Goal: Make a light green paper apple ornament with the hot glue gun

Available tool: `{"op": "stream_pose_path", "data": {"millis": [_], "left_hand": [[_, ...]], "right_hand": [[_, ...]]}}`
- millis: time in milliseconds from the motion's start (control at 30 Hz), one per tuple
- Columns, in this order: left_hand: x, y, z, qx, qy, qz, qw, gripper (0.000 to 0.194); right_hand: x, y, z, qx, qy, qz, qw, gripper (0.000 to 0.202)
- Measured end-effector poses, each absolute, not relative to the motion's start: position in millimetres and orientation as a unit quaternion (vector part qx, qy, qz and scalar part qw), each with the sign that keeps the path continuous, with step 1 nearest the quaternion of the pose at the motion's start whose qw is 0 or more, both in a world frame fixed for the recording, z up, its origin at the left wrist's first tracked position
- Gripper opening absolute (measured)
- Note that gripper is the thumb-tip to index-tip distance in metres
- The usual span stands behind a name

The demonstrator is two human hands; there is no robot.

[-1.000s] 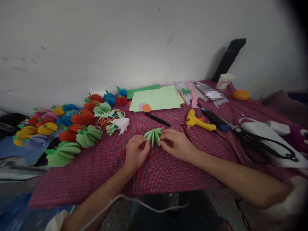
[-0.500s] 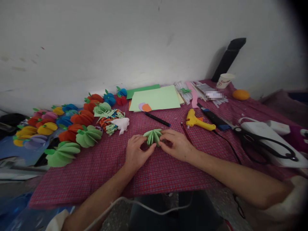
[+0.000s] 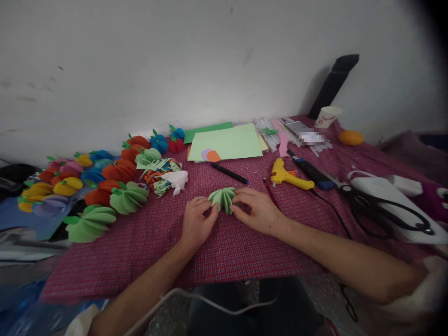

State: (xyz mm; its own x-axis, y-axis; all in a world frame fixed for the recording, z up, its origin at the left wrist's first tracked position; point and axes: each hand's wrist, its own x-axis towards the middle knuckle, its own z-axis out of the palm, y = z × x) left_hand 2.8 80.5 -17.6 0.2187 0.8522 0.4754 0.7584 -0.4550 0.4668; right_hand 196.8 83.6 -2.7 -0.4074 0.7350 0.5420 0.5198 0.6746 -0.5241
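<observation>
A small light green paper pumpkin (image 3: 223, 198) with fanned folds stands on the checked red cloth, between my two hands. My left hand (image 3: 198, 219) pinches its left side, thumb against the front folds. On the other side, the thumb and fingers of my right hand (image 3: 256, 210) close on its right edge. A black pen (image 3: 229, 173) lies just behind it. A yellow glue gun (image 3: 290, 176) rests to the right of the pen, and a dark red pencil (image 3: 271, 192) is beside my right hand.
Several coloured paper pumpkins (image 3: 119, 171) fill the left side, beside paper scraps (image 3: 161, 177). Light green sheets (image 3: 226, 142) lie at the back. On the right are a blue-handled cutter (image 3: 311, 172), black scissors (image 3: 381, 205), a white box (image 3: 420, 228) and a paper cup (image 3: 327, 117).
My left thumb has moved from the lower front of the green pumpkin up and left, onto its left folds. More of the folds show at the front. My right hand has barely moved.
</observation>
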Motion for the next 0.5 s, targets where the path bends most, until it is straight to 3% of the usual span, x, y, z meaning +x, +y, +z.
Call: {"op": "stream_pose_path", "data": {"millis": [500], "left_hand": [[3.2, 80.9, -16.5, 0.772, 0.52, 0.353, 0.095, 0.028]], "right_hand": [[196.9, 83.8, -3.4, -0.386, -0.828, 0.139, 0.383, 0.008]]}}
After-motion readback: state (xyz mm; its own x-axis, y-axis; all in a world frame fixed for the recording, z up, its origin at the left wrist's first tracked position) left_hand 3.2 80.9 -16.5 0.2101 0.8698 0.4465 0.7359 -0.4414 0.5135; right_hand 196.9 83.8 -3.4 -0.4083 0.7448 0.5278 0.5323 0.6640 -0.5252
